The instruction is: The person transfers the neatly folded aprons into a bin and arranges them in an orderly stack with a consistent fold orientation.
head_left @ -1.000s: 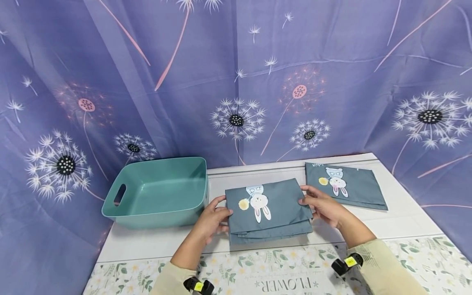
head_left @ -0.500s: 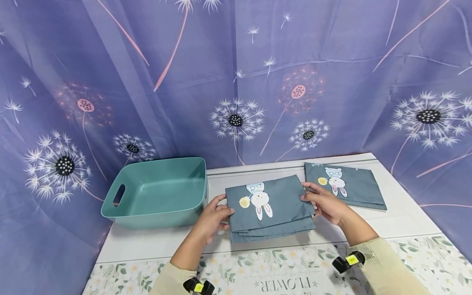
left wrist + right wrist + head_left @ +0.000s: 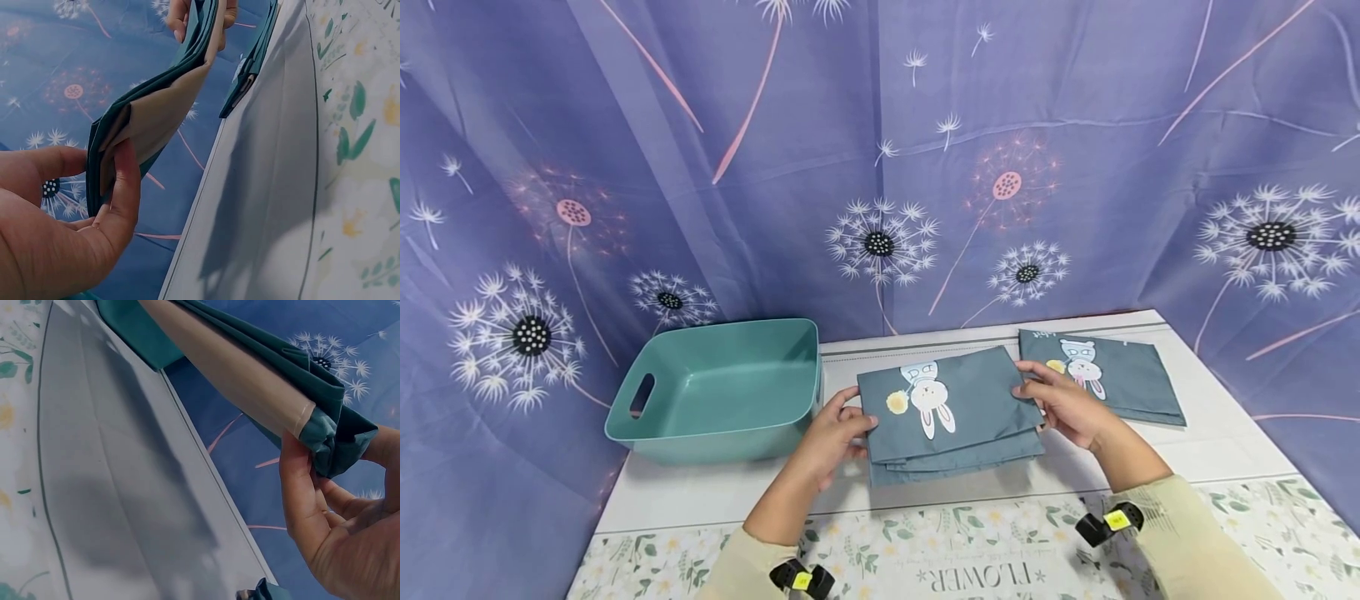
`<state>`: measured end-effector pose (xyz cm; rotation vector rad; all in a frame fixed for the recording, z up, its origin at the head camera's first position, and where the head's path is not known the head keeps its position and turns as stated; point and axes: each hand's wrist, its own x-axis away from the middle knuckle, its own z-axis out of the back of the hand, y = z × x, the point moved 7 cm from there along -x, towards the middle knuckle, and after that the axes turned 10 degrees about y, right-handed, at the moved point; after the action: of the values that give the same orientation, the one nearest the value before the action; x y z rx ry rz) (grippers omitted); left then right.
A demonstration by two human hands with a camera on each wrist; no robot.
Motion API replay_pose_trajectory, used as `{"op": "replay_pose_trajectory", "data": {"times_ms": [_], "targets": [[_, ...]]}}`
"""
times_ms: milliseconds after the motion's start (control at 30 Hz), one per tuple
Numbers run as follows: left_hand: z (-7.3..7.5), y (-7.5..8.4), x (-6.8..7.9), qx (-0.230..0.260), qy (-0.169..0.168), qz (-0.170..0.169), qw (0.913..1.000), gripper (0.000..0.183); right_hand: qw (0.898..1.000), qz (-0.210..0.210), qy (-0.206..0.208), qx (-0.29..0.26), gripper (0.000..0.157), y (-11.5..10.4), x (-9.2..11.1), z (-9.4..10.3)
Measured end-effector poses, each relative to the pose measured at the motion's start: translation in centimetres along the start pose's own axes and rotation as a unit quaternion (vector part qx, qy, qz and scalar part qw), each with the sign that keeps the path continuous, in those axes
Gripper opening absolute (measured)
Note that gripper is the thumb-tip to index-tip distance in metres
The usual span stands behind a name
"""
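Note:
A folded dark teal cloth (image 3: 977,408) with a rabbit print is held up in front of me, raised over the table. My left hand (image 3: 831,437) pinches its left edge, thumb on the printed face and fingers behind. At the opposite end my right hand (image 3: 1067,408) pinches the other edge in the same way. Several stacked layers and a beige underside of the cloth (image 3: 150,112) show in the left wrist view. In the right wrist view, the corner by my right hand (image 3: 344,531) is bunched. A matching folded cloth (image 3: 1127,383) lies flat behind my right hand.
A green plastic bin (image 3: 722,450) with a handle slot stands at the left, its inside bare. The table (image 3: 1217,450) has a white and floral cover. A purple dandelion curtain (image 3: 775,208) hangs along the back and sides.
The held cloth has risen and moved slightly away from me, its right end tilting higher. Both hands keep their hold. The other cloth and the bin stay put.

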<state>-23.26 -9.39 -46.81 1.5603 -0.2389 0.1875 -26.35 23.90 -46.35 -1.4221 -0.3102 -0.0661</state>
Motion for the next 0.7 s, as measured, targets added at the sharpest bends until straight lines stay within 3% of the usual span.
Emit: {"op": "replay_pose_trajectory", "data": {"times_ms": [700], "targets": [[-0.2,2.7,0.4,0.020,0.020,-0.026,0.9993,0.071,1.000,0.023,0.002,-0.011,0.064,-2.2,-0.1,-0.2]]}}
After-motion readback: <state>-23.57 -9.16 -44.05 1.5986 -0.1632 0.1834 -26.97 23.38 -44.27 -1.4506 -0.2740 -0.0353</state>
